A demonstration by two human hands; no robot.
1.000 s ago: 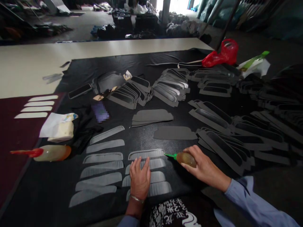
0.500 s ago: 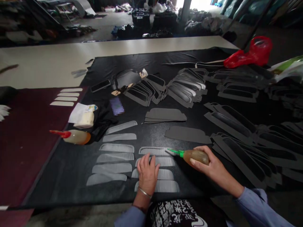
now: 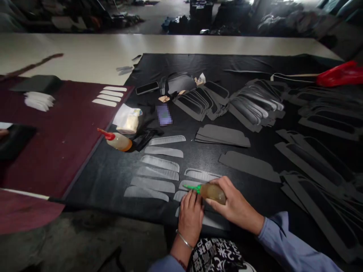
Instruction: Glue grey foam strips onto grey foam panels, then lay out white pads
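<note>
Right hand (image 3: 236, 204) fingers clamp the bottle (image 3: 213, 193); left hand (image 3: 191, 215) fingers lie together. Apparent step: dispensing. Next, guide nozzle (image 3: 193, 187) along strip (image 3: 190, 183).

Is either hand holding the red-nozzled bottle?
No, the red-nozzled bottle lies on the black sheet, while the right hand holds the green-nozzled bottle and the left hand is over pale strips.

A single head-worn camera gives the only view, facing forward and down across the tabletop (image 3: 176, 44); the left hand (image 3: 191, 213) and right hand (image 3: 234, 206) appear near, low in frame, with floor (image 3: 154, 19) beyond.
</note>
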